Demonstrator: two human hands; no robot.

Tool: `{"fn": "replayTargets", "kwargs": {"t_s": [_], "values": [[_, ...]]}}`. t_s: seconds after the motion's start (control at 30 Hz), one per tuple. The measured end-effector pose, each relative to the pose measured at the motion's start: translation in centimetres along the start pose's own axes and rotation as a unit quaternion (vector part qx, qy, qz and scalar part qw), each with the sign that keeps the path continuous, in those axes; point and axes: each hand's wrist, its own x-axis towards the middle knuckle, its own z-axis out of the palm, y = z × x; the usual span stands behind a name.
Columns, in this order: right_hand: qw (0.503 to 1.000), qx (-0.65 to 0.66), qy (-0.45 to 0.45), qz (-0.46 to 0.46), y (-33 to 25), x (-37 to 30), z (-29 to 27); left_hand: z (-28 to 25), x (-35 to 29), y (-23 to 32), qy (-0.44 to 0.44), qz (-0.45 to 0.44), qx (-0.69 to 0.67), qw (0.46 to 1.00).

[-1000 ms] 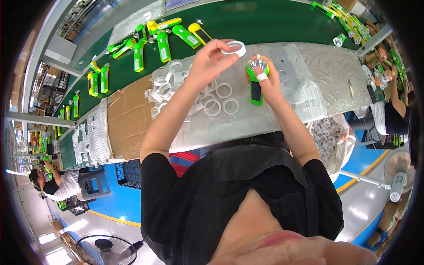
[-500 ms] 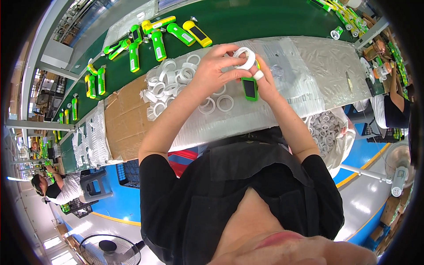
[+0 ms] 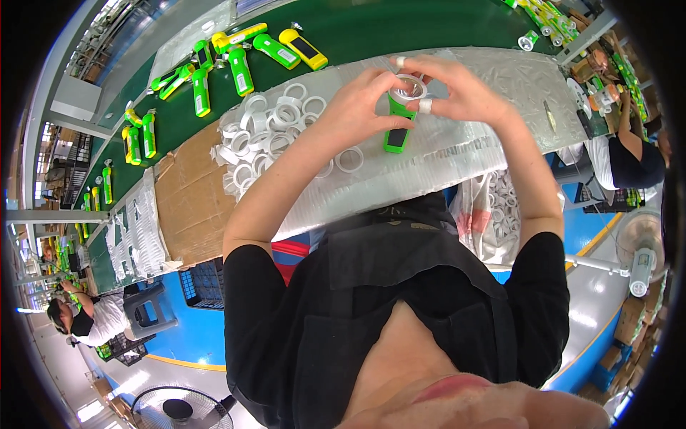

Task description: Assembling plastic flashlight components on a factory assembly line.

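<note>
A green flashlight (image 3: 395,140) with a dark panel stands out below my hands, over the plastic-covered bench. Around its reflector end sits a white ring (image 3: 421,84). My left hand (image 3: 368,104) grips the flashlight from the left, its thumb across the body and its fingers near the ring. From the right, my right hand (image 3: 457,89) curls round the ring, with white wraps on two of its digits. To the left of my hands lies a heap of loose white rings (image 3: 268,125), partly hidden by my left forearm.
Several green and yellow flashlights (image 3: 239,71) lie on the green surface (image 3: 386,28) beyond the bench. Brown cardboard (image 3: 189,193) covers its left part. A sack of white rings (image 3: 493,214) hangs at the near right. Co-workers sit at far left and right; fans stand nearby.
The white ring, held up before over the flashlight, is now around its reflector end. My right hand has swung out to the right side, and my left thumb has come down onto the body.
</note>
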Motion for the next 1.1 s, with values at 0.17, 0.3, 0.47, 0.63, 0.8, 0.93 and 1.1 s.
{"fn": "replayTargets", "kwargs": {"t_s": [0.17, 0.3, 0.47, 0.63, 0.8, 0.93, 1.1], "values": [[0.980, -0.100, -0.172, 0.008, -1.9, 2.3, -1.7, 1.7, 0.3, -0.2, 0.003, -0.042, -0.086, 0.995], [0.956, -0.200, -0.187, 0.105, -3.0, 3.0, -0.8, 2.4, 0.4, -0.7, 0.032, -0.024, -0.078, 0.996], [0.970, -0.163, -0.062, 0.171, -1.1, 1.7, -0.4, 2.9, 0.9, -1.3, 0.062, -0.003, -0.093, 0.994], [0.983, -0.140, -0.094, 0.068, -0.8, 1.6, 0.1, 3.1, 0.7, -1.3, 0.063, -0.010, -0.078, 0.995], [0.982, -0.142, -0.028, 0.123, -1.2, 0.9, -0.6, 3.8, 1.0, -1.4, 0.100, 0.001, -0.101, 0.990], [0.993, 0.035, 0.080, 0.075, -4.6, -0.2, -1.7, 0.7, -0.2, -0.9, -0.029, -0.086, -0.267, 0.959], [0.987, -0.079, 0.023, -0.137, -5.5, 0.2, -3.4, -1.1, -0.5, 2.6, -0.285, -0.130, -0.431, 0.846]]}}
